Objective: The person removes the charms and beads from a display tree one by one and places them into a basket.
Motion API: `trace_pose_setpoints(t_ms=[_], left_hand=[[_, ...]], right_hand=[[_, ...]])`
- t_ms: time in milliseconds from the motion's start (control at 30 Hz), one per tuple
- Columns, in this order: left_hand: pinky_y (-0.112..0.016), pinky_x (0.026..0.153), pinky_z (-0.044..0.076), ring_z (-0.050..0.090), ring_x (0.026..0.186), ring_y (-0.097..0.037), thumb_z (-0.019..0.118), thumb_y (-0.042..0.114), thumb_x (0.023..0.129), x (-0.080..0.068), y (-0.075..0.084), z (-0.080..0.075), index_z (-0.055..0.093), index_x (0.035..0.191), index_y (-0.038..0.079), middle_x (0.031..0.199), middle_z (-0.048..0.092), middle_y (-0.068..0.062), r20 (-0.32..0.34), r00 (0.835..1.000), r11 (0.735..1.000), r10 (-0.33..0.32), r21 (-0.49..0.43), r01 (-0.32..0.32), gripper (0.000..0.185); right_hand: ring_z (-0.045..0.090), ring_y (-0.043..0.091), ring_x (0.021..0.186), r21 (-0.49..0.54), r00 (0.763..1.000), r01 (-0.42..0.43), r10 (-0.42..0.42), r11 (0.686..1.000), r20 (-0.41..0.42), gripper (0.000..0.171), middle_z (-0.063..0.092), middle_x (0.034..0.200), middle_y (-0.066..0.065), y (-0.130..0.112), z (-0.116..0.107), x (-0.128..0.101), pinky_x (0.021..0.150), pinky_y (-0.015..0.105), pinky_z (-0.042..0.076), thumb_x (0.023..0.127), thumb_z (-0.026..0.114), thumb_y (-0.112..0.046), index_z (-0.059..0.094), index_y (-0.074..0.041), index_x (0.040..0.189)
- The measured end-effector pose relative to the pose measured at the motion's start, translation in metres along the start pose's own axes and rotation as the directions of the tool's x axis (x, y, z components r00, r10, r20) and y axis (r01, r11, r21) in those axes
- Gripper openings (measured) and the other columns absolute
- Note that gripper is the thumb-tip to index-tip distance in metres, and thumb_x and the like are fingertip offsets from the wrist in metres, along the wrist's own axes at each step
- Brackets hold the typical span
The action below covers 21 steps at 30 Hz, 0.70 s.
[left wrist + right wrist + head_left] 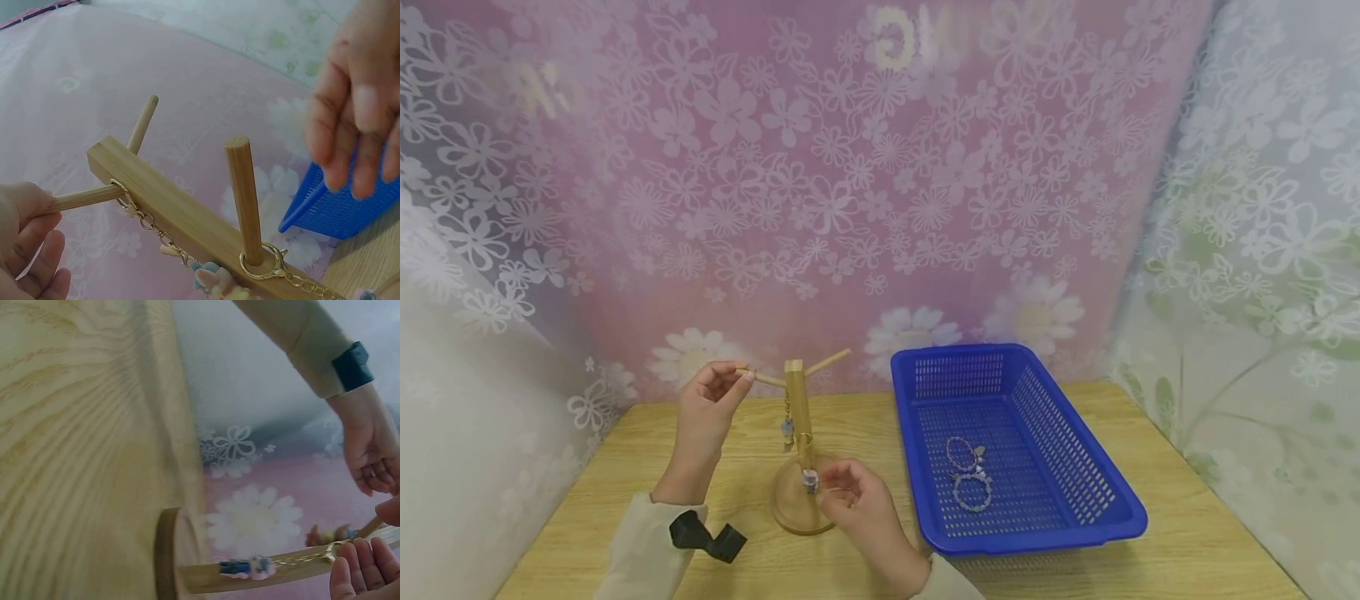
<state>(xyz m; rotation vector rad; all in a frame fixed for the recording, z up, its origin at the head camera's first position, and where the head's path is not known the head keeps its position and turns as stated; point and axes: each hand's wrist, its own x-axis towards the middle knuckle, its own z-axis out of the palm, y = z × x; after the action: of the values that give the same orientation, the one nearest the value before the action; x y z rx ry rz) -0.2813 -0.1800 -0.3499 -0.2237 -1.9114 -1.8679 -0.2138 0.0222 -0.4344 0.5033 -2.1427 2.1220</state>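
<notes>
Your left hand pinches the tip of the upper left peg of the wooden stand, thumb and forefinger closed on the wood while the other fingers curl below it. Your right hand sits low in front of the stand's round base, its fingers bent and drawn together around a small charm that hangs on a gold chain; from these views you cannot tell for certain whether the fingertips actually grip the charm or only touch it.

That chain hangs by a gold ring looped over the lower peg. A second chain hangs by its clasp from the peg you are pinching, right where it meets the post, and drops along the post to another small charm.

Just to the right of the stand, a blue plastic basket rests on the wooden table. Two beaded bracelets lie on its floor, one touching the other. A black strap circles your left wrist.
</notes>
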Motion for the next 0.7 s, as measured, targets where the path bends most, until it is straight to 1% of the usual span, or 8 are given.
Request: trace_pose_setpoints(t_ms=[100, 133, 167, 333, 400, 567, 700], left_hand=[[-0.019, 0.065, 0.045, 0.056, 0.073, -0.008, 0.066, 0.006, 0.088, 0.000, 0.001, 0.000, 0.059, 0.104, -0.007, 0.082, 0.064, 0.008, 0.004, 1.000, 1.000, 0.003, -0.014, -0.003, 0.022], [-0.019, 0.064, 0.045, 0.055, 0.073, -0.008, 0.066, 0.006, 0.088, -0.001, 0.001, 0.001, 0.059, 0.105, -0.008, 0.082, 0.064, 0.008, 0.004, 1.000, 1.000, 0.007, -0.016, -0.007, 0.023], [-0.019, 0.064, 0.045, 0.055, 0.072, -0.008, 0.065, 0.006, 0.088, -0.001, 0.001, 0.001, 0.058, 0.105, -0.009, 0.082, 0.064, 0.008, 0.003, 1.000, 1.000, 0.010, -0.021, -0.010, 0.023], [-0.020, 0.063, 0.044, 0.055, 0.071, -0.008, 0.065, 0.005, 0.088, -0.001, -0.001, 0.001, 0.058, 0.105, -0.010, 0.082, 0.063, 0.008, -0.003, 1.000, 0.999, 0.026, -0.040, -0.026, 0.024], [-0.019, 0.062, 0.044, 0.055, 0.071, -0.008, 0.066, 0.004, 0.088, 0.000, -0.002, 0.001, 0.057, 0.104, -0.010, 0.082, 0.064, 0.008, -0.005, 0.999, 0.998, 0.035, -0.051, -0.035, 0.023], [-0.019, 0.062, 0.044, 0.055, 0.070, -0.009, 0.066, 0.002, 0.087, 0.000, -0.001, 0.002, 0.057, 0.104, -0.011, 0.081, 0.064, 0.006, -0.014, 0.999, 0.996, 0.040, -0.074, -0.040, 0.023], [-0.019, 0.063, 0.045, 0.056, 0.071, -0.009, 0.066, 0.002, 0.087, -0.001, -0.001, 0.003, 0.057, 0.103, -0.011, 0.081, 0.063, 0.007, -0.024, 1.000, 0.996, 0.019, -0.081, -0.021, 0.022]], right_hand=[[0.060, 0.031, 0.096, 0.014, 1.000, -0.015, 0.015, 1.000, -0.019, 0.026, 0.062, 0.103, 0.021, 0.009, 0.004, 0.002, 0.079, 0.023, 0.049, 0.078, 0.064, 0.006, 0.060, 0.008, 0.103], [0.060, 0.032, 0.095, 0.011, 0.999, -0.024, 0.024, 1.000, -0.029, 0.026, 0.062, 0.102, 0.022, 0.008, 0.006, 0.002, 0.079, 0.023, 0.049, 0.077, 0.064, 0.007, 0.060, 0.009, 0.102], [0.060, 0.034, 0.094, 0.014, 0.999, -0.029, 0.029, 0.999, -0.035, 0.025, 0.062, 0.101, 0.023, 0.006, 0.007, 0.002, 0.079, 0.023, 0.049, 0.077, 0.063, 0.008, 0.059, 0.010, 0.101], [0.059, 0.034, 0.094, 0.047, 0.996, -0.055, 0.058, 0.997, -0.066, 0.024, 0.061, 0.101, 0.025, 0.022, 0.012, 0.006, 0.078, 0.022, 0.049, 0.076, 0.062, 0.010, 0.058, 0.011, 0.100], [0.060, 0.031, 0.093, 0.067, 0.995, -0.058, 0.063, 0.996, -0.075, 0.024, 0.062, 0.101, 0.022, 0.036, 0.014, 0.009, 0.078, 0.021, 0.049, 0.076, 0.063, 0.009, 0.059, 0.010, 0.100], [0.060, 0.028, 0.092, 0.078, 0.991, -0.071, 0.080, 0.994, -0.107, 0.025, 0.062, 0.100, 0.019, 0.042, 0.019, 0.011, 0.077, 0.021, 0.049, 0.074, 0.062, 0.010, 0.058, 0.010, 0.098], [0.060, 0.025, 0.089, 0.100, 0.984, -0.091, 0.105, 0.991, -0.144, 0.026, 0.062, 0.098, 0.017, 0.050, 0.021, 0.013, 0.075, 0.021, 0.049, 0.072, 0.063, 0.012, 0.058, 0.010, 0.097]])
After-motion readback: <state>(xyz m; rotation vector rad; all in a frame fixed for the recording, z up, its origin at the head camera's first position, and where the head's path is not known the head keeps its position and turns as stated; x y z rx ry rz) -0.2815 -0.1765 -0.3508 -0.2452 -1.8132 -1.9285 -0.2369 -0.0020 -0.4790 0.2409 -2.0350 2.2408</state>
